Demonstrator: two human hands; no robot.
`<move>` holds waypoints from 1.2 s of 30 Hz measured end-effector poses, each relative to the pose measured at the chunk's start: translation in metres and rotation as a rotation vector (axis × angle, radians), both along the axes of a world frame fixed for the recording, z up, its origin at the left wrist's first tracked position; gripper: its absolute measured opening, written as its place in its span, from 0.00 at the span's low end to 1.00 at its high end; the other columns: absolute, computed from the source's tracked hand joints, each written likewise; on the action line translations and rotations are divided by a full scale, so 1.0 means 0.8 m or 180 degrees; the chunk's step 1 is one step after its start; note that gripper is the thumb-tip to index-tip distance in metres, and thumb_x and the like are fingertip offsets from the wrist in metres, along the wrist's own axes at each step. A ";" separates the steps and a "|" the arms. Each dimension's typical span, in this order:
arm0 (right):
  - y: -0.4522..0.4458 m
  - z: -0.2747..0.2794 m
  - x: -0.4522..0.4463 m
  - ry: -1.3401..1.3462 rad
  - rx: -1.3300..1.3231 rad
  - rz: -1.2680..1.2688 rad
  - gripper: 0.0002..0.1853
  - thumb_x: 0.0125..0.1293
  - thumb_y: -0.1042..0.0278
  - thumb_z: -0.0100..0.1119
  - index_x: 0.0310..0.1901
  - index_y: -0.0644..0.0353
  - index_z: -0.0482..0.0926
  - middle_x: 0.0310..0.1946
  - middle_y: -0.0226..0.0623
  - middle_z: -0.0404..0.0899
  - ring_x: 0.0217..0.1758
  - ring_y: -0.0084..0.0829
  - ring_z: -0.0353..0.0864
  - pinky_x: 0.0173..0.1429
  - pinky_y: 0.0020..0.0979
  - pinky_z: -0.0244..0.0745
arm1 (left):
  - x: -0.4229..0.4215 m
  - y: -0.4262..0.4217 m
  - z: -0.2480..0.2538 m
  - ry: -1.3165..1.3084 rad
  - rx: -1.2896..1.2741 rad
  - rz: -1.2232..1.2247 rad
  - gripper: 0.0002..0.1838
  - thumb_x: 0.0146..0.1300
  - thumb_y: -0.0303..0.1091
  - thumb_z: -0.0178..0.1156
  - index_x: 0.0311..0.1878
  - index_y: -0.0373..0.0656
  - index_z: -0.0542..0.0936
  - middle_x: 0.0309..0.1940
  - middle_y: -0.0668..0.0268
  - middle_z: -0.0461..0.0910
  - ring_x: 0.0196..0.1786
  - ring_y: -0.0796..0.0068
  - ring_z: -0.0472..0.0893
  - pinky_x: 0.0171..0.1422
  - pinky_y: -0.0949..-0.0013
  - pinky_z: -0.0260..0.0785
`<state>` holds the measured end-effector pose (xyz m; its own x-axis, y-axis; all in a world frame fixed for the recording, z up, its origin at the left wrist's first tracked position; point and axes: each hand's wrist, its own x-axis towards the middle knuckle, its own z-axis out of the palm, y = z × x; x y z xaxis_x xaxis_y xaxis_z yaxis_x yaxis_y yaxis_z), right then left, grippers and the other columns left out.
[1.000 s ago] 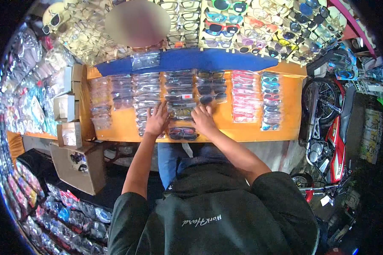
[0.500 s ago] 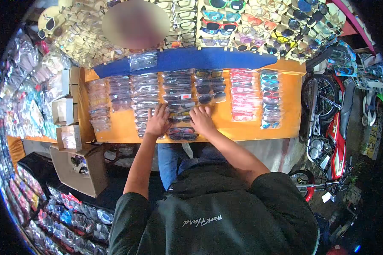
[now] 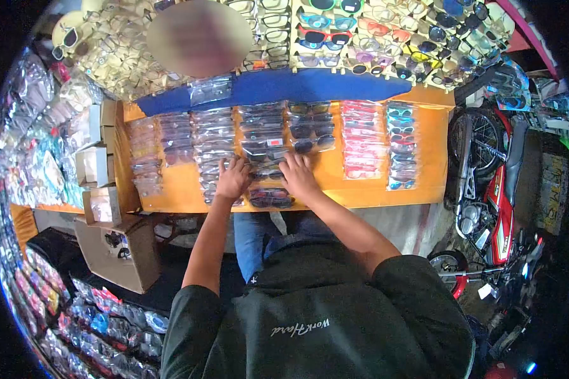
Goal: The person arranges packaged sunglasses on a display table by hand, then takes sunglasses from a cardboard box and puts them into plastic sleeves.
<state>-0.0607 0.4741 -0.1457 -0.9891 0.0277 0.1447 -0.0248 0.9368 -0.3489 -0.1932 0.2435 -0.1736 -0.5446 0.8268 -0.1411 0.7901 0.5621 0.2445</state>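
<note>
Bagged sunglasses (image 3: 267, 172) lie in a column on the orange cloth (image 3: 322, 189), between my two hands. My left hand (image 3: 234, 179) rests at their left end, fingers spread over the neighbouring column of clear-bagged eyeglasses (image 3: 214, 136). At the right end, the curled fingers of my right hand (image 3: 299, 177) grip the plastic edge; the fingertips are partly hidden. Just nearer to me lies another bagged pair of dark sunglasses (image 3: 270, 198). Above my hands, more dark bagged glasses (image 3: 259, 129) overlap in the same column, one with a white and red label.
Pink bagged glasses (image 3: 362, 142) and multicoloured sunglasses (image 3: 403, 148) form columns on the right. Display racks (image 3: 325, 38) stand behind a blue cloth (image 3: 297, 87). Open cardboard boxes (image 3: 123, 252) are at left, a red motorcycle (image 3: 496, 215) at right. A blurred oval covers part of the rack.
My right hand has shifted slightly left and up. The yellow-tinted lenses that showed between my hands now look dark. My left hand has barely moved.
</note>
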 end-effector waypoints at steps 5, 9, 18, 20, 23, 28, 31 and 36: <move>-0.003 -0.008 0.001 -0.0340 0.0035 -0.0067 0.14 0.59 0.65 0.68 0.46 0.58 0.80 0.50 0.37 0.76 0.61 0.40 0.73 0.66 0.48 0.63 | -0.001 -0.001 -0.003 -0.0027 0.0135 -0.0037 0.22 0.63 0.42 0.66 0.59 0.47 0.81 0.65 0.66 0.77 0.74 0.61 0.70 0.78 0.33 0.53; -0.002 -0.018 0.000 -0.0114 0.0212 -0.0019 0.10 0.61 0.67 0.63 0.43 0.57 0.81 0.47 0.35 0.77 0.59 0.38 0.74 0.66 0.48 0.62 | -0.001 0.001 -0.002 -0.0073 0.0005 0.0070 0.22 0.66 0.43 0.64 0.63 0.50 0.81 0.65 0.68 0.77 0.74 0.59 0.70 0.77 0.30 0.52; -0.004 -0.007 0.001 -0.0173 0.0152 -0.0099 0.10 0.61 0.68 0.63 0.44 0.57 0.82 0.47 0.35 0.77 0.58 0.39 0.75 0.65 0.48 0.62 | 0.003 0.003 0.009 0.0043 0.0277 0.0227 0.25 0.63 0.43 0.66 0.62 0.49 0.79 0.66 0.65 0.76 0.73 0.59 0.70 0.77 0.31 0.52; -0.005 -0.001 0.005 0.0119 -0.0073 -0.0196 0.14 0.60 0.66 0.68 0.47 0.55 0.81 0.48 0.35 0.76 0.59 0.40 0.74 0.65 0.49 0.62 | 0.008 0.000 0.019 0.0093 0.0348 0.0319 0.24 0.64 0.43 0.65 0.62 0.47 0.78 0.65 0.64 0.76 0.73 0.60 0.69 0.77 0.31 0.53; -0.005 0.003 0.023 0.0122 -0.0212 -0.0068 0.18 0.59 0.62 0.72 0.50 0.54 0.80 0.49 0.35 0.75 0.60 0.40 0.74 0.65 0.49 0.62 | 0.022 -0.013 0.028 -0.0085 0.0322 0.0449 0.21 0.66 0.44 0.64 0.59 0.46 0.80 0.63 0.61 0.76 0.71 0.57 0.71 0.76 0.30 0.53; -0.008 -0.009 0.043 -0.0435 -0.0270 0.0418 0.15 0.61 0.59 0.73 0.45 0.55 0.82 0.47 0.35 0.76 0.59 0.39 0.74 0.65 0.49 0.62 | 0.034 -0.034 0.022 -0.0087 0.0297 0.0105 0.14 0.68 0.44 0.63 0.52 0.50 0.83 0.56 0.65 0.78 0.65 0.56 0.74 0.73 0.30 0.55; -0.008 -0.014 0.044 -0.0507 -0.0474 0.0459 0.12 0.60 0.60 0.74 0.41 0.55 0.84 0.46 0.34 0.77 0.59 0.39 0.74 0.65 0.50 0.61 | 0.028 -0.036 0.022 -0.0276 0.0137 0.0124 0.11 0.67 0.44 0.64 0.49 0.53 0.85 0.55 0.67 0.78 0.65 0.58 0.74 0.73 0.30 0.56; -0.010 -0.017 0.034 -0.0689 -0.0406 0.0524 0.11 0.56 0.59 0.76 0.36 0.53 0.87 0.44 0.32 0.79 0.59 0.38 0.74 0.65 0.49 0.61 | 0.020 -0.036 0.018 -0.0451 -0.0036 -0.0032 0.12 0.66 0.46 0.66 0.47 0.53 0.87 0.57 0.67 0.78 0.66 0.59 0.74 0.73 0.30 0.57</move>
